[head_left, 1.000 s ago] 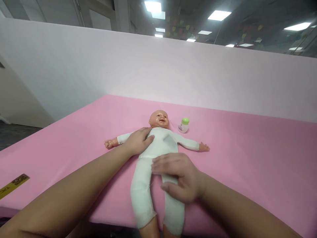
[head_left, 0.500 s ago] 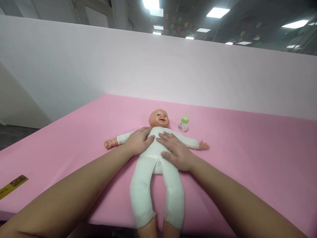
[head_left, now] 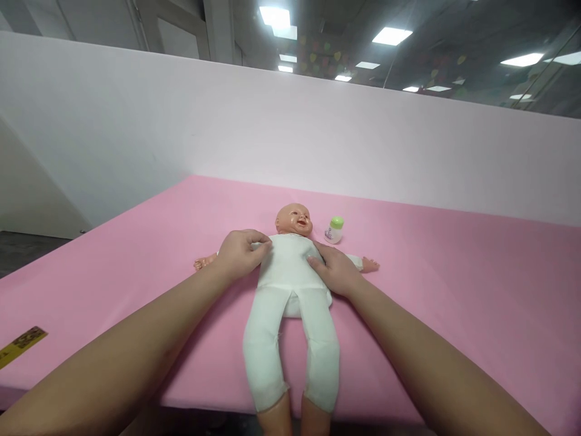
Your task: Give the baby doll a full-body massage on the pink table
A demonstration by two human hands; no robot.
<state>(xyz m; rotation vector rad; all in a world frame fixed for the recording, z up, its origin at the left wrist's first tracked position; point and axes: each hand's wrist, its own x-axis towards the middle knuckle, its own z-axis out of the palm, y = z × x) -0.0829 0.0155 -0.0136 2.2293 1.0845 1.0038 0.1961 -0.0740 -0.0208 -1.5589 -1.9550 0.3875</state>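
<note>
A baby doll with a white cloth body lies on its back, its head at the far end and its legs toward me. My left hand is closed at the doll's shoulder on the left, thumb and fingertips close together over the upper arm. On the other side, my right hand grips the doll's side by the armpit, the thumb on the chest and the fingers over the shoulder. Beside the doll's head stands a small clear bottle with a green cap.
Pink cloth covers the table under the doll. A white partition rises behind it. At the left front, a yellow strip with a printed code lies on the cloth.
My hands have moved apart from the doll's chest to its two sides, and the fingers have curled around the shoulders. The doll's head is turned slightly more to the right.
</note>
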